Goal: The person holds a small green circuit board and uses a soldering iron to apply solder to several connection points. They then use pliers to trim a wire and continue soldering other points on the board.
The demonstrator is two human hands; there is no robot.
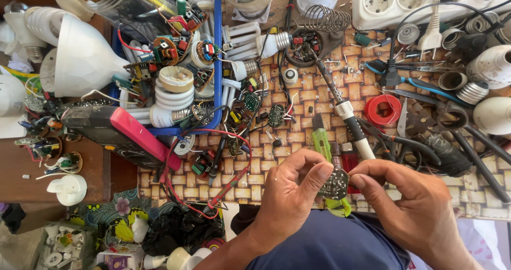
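a small round circuit board (336, 183) is pinched low in the frame's centre, between the left hand (291, 187) and the right hand (404, 201), both clenched on its edges above the green utility knife (322, 142). the board is best gripped by its rim only, kept level. wrists are bent inward, fingers curled.

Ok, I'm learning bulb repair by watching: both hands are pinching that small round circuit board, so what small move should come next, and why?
Probably tilt the round circuit board to inspect it: left hand and right hand pinch it, while the soldering iron lies untouched.
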